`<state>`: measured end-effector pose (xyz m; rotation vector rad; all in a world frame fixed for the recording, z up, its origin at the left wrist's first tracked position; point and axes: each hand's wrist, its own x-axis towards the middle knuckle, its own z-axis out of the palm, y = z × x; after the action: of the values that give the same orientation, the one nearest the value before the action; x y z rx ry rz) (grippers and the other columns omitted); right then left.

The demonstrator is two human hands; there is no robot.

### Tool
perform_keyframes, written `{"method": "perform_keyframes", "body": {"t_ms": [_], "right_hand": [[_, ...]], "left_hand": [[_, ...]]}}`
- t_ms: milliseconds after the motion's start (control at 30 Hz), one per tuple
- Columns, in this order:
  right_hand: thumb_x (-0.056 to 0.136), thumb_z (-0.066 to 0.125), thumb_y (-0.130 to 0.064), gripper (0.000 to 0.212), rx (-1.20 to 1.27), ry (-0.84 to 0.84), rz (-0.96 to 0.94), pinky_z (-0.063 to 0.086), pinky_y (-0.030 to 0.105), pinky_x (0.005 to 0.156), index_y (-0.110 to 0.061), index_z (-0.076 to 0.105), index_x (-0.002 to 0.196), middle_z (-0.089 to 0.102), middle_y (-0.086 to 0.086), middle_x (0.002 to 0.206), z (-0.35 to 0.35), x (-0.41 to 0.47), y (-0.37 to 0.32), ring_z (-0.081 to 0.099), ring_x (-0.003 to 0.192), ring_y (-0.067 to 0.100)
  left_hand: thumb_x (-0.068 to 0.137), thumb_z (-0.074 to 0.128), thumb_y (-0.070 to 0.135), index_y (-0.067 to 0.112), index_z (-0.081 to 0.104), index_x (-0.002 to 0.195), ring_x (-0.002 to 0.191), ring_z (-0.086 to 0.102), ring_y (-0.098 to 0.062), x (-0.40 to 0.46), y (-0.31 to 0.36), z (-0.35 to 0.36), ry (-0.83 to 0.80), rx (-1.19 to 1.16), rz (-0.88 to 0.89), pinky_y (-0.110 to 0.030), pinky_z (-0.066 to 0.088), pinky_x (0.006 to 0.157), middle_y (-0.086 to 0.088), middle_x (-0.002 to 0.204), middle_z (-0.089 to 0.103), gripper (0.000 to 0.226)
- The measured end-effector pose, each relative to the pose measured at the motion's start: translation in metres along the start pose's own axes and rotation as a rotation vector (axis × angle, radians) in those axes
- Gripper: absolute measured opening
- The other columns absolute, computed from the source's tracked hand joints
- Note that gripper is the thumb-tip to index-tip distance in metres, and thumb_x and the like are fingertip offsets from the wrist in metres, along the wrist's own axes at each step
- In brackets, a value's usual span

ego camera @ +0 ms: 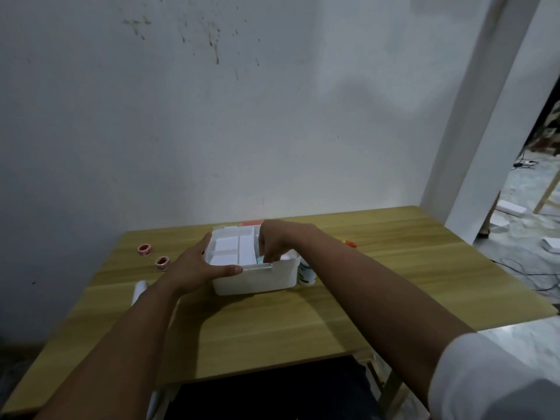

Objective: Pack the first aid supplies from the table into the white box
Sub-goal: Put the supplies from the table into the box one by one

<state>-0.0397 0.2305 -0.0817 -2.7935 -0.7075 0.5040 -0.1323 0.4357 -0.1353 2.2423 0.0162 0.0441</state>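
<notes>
**Box partly packed, some things still out on the table**

The white box (257,277) sits near the middle of the wooden table (394,268), a bit toward the back edge by the wall. White packs (227,247) already lie flat in its left side, so some packing looks done.

The left hand (194,268) is spread open and rests on the box's left end, with the thumb along the near rim. It seems to be keeping the box steady.

The right hand (275,244) dips into the right side of the box with its fingers pointing down and bunched close. It may be pinching something pale blue-green there, but the fingers hide it, so I cannot tell for sure.

More is left to pack. Two small red rolls (153,256) sit near the left edge of the table. A white and green bottle (306,272) stands just beside the box's right end. A small orange thing (351,244) lies behind the right arm. A white item (140,291) lies by the left arm.
</notes>
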Motion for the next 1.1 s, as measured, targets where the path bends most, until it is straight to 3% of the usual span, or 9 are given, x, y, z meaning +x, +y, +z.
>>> {"method": "perform_keyframes", "body": {"t_ms": [133,267,467,533,633,767,900,1033,1100], "right_hand": [[0.083,0.081,-0.012,0.024,-0.023,0.047,0.005,0.064,0.043,0.086,-0.004,0.076,0.105,0.076,0.012,0.107,0.012,0.004,0.000,0.074,0.095,0.028],[0.083,0.081,-0.012,0.028,0.022,0.062,0.012,0.064,0.043,0.088,-0.003,0.075,0.109,0.074,0.013,0.107,0.012,0.002,0.000,0.073,0.098,0.029],[0.085,0.083,-0.007,0.023,0.282,0.109,0.029,0.066,0.035,0.077,0.001,0.078,0.106,0.080,0.016,0.096,-0.022,-0.015,0.014,0.079,0.089,0.022],[0.088,0.081,-0.011,0.019,0.278,0.180,0.019,0.066,0.034,0.075,-0.001,0.079,0.104,0.080,0.015,0.093,-0.038,-0.024,0.024,0.079,0.088,0.022],[0.089,0.078,-0.018,0.020,0.198,0.226,0.040,0.066,0.035,0.072,-0.004,0.080,0.104,0.079,0.014,0.095,-0.053,-0.037,0.041,0.078,0.089,0.023],[0.089,0.077,-0.021,0.025,0.136,0.134,0.119,0.065,0.038,0.078,-0.011,0.077,0.112,0.076,0.010,0.101,-0.055,-0.057,0.058,0.075,0.095,0.023],[0.084,0.084,-0.014,0.038,0.163,0.026,0.155,0.065,0.035,0.076,-0.013,0.073,0.121,0.076,0.006,0.099,-0.044,-0.068,0.069,0.076,0.094,0.017],[0.084,0.084,-0.010,0.040,0.174,0.110,0.149,0.066,0.034,0.072,-0.006,0.071,0.122,0.078,0.012,0.098,-0.033,-0.071,0.074,0.078,0.085,0.018],[0.086,0.083,-0.009,0.037,0.178,0.129,0.155,0.066,0.032,0.068,-0.004,0.072,0.121,0.077,0.011,0.097,-0.046,-0.074,0.073,0.078,0.083,0.018]], "left_hand": [[0.048,0.082,0.067,0.065,0.033,0.108,0.111,0.045,-0.015,-0.004,0.005,0.000,-0.020,-0.035,0.005,-0.032,0.054,0.078,0.022,0.118,0.042,0.077],[0.034,0.079,0.083,0.068,0.034,0.109,0.112,0.046,-0.015,-0.002,0.003,-0.003,-0.029,-0.050,0.019,-0.035,0.055,0.082,0.030,0.115,0.043,0.089],[0.033,0.079,0.085,0.062,0.026,0.129,0.116,0.046,-0.019,-0.003,0.004,-0.004,-0.034,-0.019,-0.010,-0.050,0.055,0.093,0.007,0.143,0.047,0.111],[0.037,0.082,0.081,0.062,0.027,0.127,0.115,0.048,-0.020,-0.003,0.006,-0.004,-0.033,-0.022,-0.030,-0.046,0.057,0.089,0.007,0.141,0.049,0.107],[0.046,0.085,0.069,0.064,0.034,0.129,0.112,0.050,-0.021,-0.005,0.010,-0.005,-0.031,-0.032,-0.048,-0.031,0.059,0.067,0.011,0.131,0.049,0.098],[0.051,0.089,0.064,0.040,0.029,0.155,0.115,0.051,-0.023,0.000,0.001,-0.005,-0.022,-0.029,-0.076,-0.028,0.059,0.061,0.007,0.135,0.049,0.123],[0.054,0.088,0.061,0.052,0.031,0.141,0.113,0.051,-0.022,-0.002,0.003,-0.003,-0.027,-0.038,-0.056,-0.028,0.058,0.062,0.009,0.129,0.049,0.104],[0.053,0.087,0.061,0.066,0.033,0.118,0.111,0.051,-0.020,-0.005,0.008,-0.003,-0.043,-0.066,-0.044,-0.028,0.057,0.061,0.012,0.124,0.050,0.085],[0.048,0.087,0.067,0.067,0.034,0.118,0.110,0.052,-0.020,-0.005,0.009,-0.004,-0.040,-0.072,-0.037,-0.029,0.058,0.062,0.013,0.124,0.052,0.088]]}}
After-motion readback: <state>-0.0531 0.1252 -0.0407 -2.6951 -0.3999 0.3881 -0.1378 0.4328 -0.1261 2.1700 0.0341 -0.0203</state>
